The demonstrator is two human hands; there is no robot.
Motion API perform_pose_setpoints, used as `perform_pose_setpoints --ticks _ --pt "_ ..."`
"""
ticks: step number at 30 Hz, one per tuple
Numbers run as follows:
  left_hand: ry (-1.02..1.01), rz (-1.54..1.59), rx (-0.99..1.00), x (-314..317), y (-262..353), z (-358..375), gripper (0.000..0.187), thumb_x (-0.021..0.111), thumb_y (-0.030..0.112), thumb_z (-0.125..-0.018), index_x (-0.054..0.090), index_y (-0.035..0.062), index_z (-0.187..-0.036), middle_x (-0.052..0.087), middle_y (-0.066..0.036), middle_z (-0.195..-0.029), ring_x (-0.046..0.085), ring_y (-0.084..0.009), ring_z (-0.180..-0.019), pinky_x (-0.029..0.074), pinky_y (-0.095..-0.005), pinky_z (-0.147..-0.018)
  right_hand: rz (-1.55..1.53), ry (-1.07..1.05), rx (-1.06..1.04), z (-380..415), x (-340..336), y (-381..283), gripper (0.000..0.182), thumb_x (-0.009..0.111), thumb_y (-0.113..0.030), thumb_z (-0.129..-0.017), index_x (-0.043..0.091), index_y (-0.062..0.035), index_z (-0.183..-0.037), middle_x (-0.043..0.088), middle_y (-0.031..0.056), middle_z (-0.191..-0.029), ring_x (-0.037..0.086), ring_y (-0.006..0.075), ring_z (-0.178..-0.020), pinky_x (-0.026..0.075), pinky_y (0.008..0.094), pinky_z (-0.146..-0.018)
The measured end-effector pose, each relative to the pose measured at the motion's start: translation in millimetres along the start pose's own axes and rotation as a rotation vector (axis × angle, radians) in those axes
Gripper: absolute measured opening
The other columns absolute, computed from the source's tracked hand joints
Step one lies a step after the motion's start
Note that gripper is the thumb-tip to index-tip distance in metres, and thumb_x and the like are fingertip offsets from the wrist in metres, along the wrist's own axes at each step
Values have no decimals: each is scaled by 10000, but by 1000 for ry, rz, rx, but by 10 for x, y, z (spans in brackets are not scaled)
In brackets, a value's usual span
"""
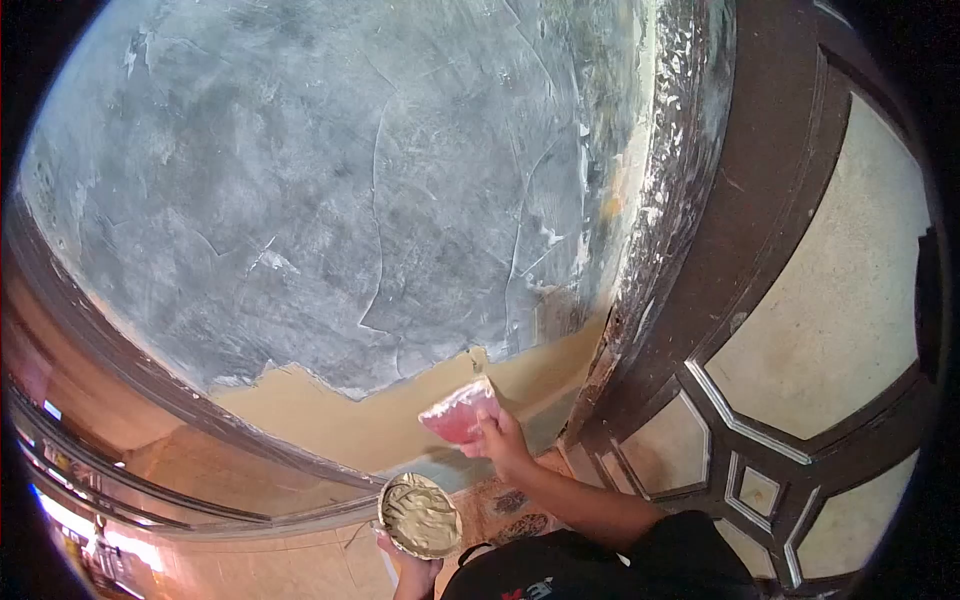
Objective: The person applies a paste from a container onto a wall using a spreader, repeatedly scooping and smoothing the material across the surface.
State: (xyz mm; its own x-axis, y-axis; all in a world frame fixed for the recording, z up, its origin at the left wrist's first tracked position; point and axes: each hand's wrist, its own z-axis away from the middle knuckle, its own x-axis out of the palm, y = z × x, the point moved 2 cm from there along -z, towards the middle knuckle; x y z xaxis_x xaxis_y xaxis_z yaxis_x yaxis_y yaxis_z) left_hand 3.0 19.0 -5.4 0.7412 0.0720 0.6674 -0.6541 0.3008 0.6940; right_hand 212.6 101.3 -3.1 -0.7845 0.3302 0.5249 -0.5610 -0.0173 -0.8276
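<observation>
My right hand [503, 446] is closed on a pink scraper [462, 414], whose wide edge carries white paste. The scraper is over the tan lower strip of the wall [330, 405], just below the grey plastered area [300, 200]; whether it touches the wall I cannot tell. Lower down, my left hand [414, 568] holds a round bowl [420, 515] from beneath and the side. Yellowish-beige paste fills much of the bowl. Part of the left hand is hidden by the bowl.
A dark wooden door [735, 250] with pale panels stands at the right, beside a worn, paint-spattered frame [665, 190]. A brown curved trim [150, 375] borders the wall at the left. Tiled floor [280, 560] shows at the bottom.
</observation>
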Motion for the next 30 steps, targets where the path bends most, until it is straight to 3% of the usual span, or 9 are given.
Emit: perform_pose_setpoints --ticks 2,3,5,11,14,21,25,29,30 --pt "69 15 -63 -21 -20 2 838 201 739 -774 359 128 -1325 455 -110 -1274 462 -302 -1145 397 -452 -952 49 7 150 122 7 -23 385 448 -253 -942 382 -42 -1257 530 100 -1067 623 188 -688 550 309 -597" --pt "79 32 -82 -22 -95 77 838 201 739 -774 359 128 -1325 455 -110 -1274 462 -302 -1145 397 -452 -952 68 22 164 233 19 -101 385 448 -253 -942 382 -42 -1257 530 100 -1067 623 188 -688 550 309 -597" --pt "80 16 -62 -44 -81 62 836 206 737 -775 360 127 -1325 458 -112 -1271 465 -303 -1143 399 -449 -951 36 -38 -75 186 267 -312 373 432 -252 -948 391 -25 -1241 545 102 -1036 623 187 -661 545 295 -597" --pt "36 52 -45 -161 -88 18 840 220 740 -773 348 126 -1333 446 -112 -1289 462 -306 -1147 392 -453 -958 39 -57 -108 -4 123 -142 362 428 -268 -949 406 -17 -1208 567 111 -1004 636 203 -666 540 285 -593" --pt "47 48 -27 -183 -80 32 839 227 739 -774 343 127 -1336 444 -110 -1293 460 -305 -1150 389 -452 -961 58 89 178 174 -75 143 315 419 -255 -949 428 -59 -1196 559 116 -1027 630 199 -657 549 299 -601" --pt "6 -15 -38 -67 7 58 836 233 742 -777 351 123 -1327 456 -108 -1277 461 -301 -1149 394 -453 -952 46 -45 -172 69 337 -576 300 410 -208 -947 442 13 -1148 556 95 -1027 615 174 -760 551 295 -610" --pt "-3 -38 -46 -52 29 75 840 227 753 -772 364 129 -1317 463 -101 -1270 467 -294 -1144 396 -443 -953 124 110 -111 -22 15 -95 301 418 -230 -949 447 -21 -1164 569 88 -983 616 165 -673 539 285 -560" --pt "10 59 -85 -309 -76 -8 843 228 760 -767 359 136 -1319 457 -91 -1277 464 -284 -1149 390 -440 -961 39 64 147 168 -146 203 358 430 -259 -943 417 -40 -1225 544 97 -1043 614 174 -740 546 292 -571" --pt "0 39 -71 -343 -84 -32 845 227 763 -766 358 137 -1319 454 -87 -1280 462 -281 -1152 386 -439 -964 14 36 68 230 -8 19 375 429 -258 -942 398 -36 -1242 541 99 -1048 615 178 -732 545 301 -592"
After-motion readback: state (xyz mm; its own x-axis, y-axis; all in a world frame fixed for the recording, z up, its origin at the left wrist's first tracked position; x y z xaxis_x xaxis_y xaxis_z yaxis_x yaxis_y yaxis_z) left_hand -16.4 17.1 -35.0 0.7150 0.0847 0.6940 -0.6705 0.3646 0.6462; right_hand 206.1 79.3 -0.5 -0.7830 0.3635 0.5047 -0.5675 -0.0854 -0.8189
